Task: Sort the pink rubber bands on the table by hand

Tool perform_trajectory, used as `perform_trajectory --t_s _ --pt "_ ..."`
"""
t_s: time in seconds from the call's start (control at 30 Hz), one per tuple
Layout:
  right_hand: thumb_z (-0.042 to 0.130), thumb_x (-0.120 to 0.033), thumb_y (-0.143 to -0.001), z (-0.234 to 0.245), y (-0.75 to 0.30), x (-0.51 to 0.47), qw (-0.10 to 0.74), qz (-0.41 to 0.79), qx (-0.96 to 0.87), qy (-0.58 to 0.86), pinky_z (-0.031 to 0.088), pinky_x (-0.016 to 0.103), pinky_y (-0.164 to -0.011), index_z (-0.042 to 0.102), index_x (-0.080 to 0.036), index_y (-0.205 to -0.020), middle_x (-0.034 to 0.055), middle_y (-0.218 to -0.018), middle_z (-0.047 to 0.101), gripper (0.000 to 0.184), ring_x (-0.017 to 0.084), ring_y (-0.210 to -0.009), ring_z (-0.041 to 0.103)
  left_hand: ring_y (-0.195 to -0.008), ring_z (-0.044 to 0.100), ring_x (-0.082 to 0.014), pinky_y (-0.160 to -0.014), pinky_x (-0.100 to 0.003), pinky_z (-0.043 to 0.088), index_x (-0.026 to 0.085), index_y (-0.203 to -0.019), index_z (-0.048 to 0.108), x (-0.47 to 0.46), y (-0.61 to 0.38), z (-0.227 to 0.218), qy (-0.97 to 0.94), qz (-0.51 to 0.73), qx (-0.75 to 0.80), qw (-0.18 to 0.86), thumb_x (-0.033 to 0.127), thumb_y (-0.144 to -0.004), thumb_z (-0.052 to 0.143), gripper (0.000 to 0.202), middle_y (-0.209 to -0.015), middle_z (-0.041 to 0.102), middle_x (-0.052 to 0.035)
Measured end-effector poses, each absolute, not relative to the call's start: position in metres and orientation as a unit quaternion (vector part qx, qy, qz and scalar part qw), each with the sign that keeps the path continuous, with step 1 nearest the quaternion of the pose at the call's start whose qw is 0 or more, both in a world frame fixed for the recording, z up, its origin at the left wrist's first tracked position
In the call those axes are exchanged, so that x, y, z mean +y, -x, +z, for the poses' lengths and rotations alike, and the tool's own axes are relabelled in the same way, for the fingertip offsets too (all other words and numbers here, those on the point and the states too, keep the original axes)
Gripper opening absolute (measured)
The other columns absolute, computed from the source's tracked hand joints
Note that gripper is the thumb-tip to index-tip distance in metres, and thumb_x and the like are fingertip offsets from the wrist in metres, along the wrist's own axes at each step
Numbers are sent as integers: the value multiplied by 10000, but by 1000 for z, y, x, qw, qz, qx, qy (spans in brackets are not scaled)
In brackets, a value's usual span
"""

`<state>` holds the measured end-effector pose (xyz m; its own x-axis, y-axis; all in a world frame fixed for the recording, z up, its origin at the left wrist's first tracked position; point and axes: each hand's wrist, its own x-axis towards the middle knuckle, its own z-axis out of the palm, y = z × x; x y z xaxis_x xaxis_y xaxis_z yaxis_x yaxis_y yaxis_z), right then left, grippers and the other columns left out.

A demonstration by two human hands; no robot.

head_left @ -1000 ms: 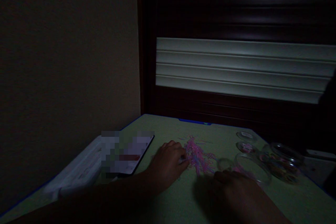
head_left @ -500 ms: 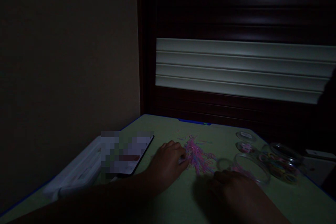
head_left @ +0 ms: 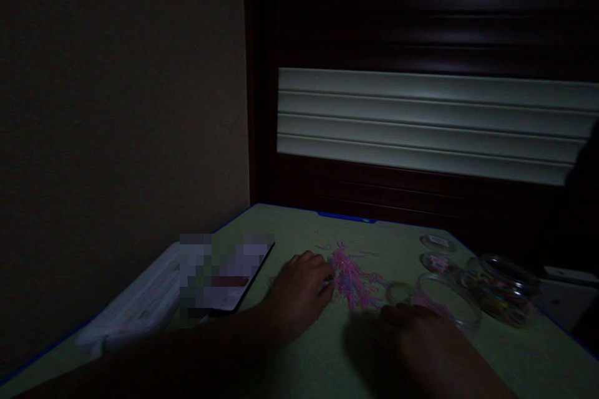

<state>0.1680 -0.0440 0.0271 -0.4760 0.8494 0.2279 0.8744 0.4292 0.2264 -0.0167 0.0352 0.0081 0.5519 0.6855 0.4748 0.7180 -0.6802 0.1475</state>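
Head view: hands at pink rubber bands

L to R: blurred tablet (head_left: 224, 274) on green table (head_left: 290, 227). L hand (head_left: 299, 290) narrow, fingertips touching left edge of pink bands (head_left: 350, 280), grip unclear. R hand (head_left: 407, 343) dark, just right of pile, hold unclear, near empty clear jar (head_left: 447, 302). Jar of colored bands (head_left: 503, 290) far right.
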Motion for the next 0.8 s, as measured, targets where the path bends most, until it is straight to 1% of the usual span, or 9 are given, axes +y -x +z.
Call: perform_trajectory --t_s 0.2,0.33,0.4,0.53,0.63,0.8 --pt "584 -33 -622 25 -170 -44 58 -163 -850 497 348 271 -516 645 -230 -685 -6 -656 651 215 163 -583 606 -841 477 -189 -770 -317 361 197 -803 600 36 16 6 889 -248 -382 40 168 -832 521 89 -823 552 -16" --pt "600 -58 -605 20 -170 -43 74 -171 -846 499 338 278 -501 623 -225 -634 -7 -628 643 171 168 -564 595 -832 475 -187 -768 -321 363 189 -795 593 35 17 6 888 -250 -383 41 167 -843 496 111 -819 546 -18" --pt "608 -73 -613 20 -170 -42 76 -180 -848 493 332 278 -491 622 -229 -636 -8 -621 639 158 167 -556 592 -829 474 -187 -766 -321 364 186 -787 585 35 17 7 887 -252 -385 41 164 -838 495 106 -818 543 -18" --pt "575 -44 -632 27 -171 -44 61 -184 -851 487 336 272 -497 640 -233 -680 -10 -651 647 206 164 -581 604 -822 472 -186 -762 -318 363 180 -773 572 33 16 10 884 -257 -388 45 150 -827 491 102 -814 536 -20" --pt "567 -36 -644 33 -169 -47 41 -164 -849 500 352 274 -524 654 -238 -730 -10 -686 656 235 172 -616 614 -822 469 -185 -760 -313 361 178 -768 565 32 16 11 881 -266 -388 47 141 -819 492 97 -813 532 -20" --pt "563 -31 -675 40 -166 -49 6 -139 -845 516 372 274 -552 659 -225 -769 -1 -737 665 237 185 -658 620 -817 466 -180 -757 -303 358 182 -774 565 31 15 13 882 -278 -378 36 149 -823 507 83 -808 532 -14"
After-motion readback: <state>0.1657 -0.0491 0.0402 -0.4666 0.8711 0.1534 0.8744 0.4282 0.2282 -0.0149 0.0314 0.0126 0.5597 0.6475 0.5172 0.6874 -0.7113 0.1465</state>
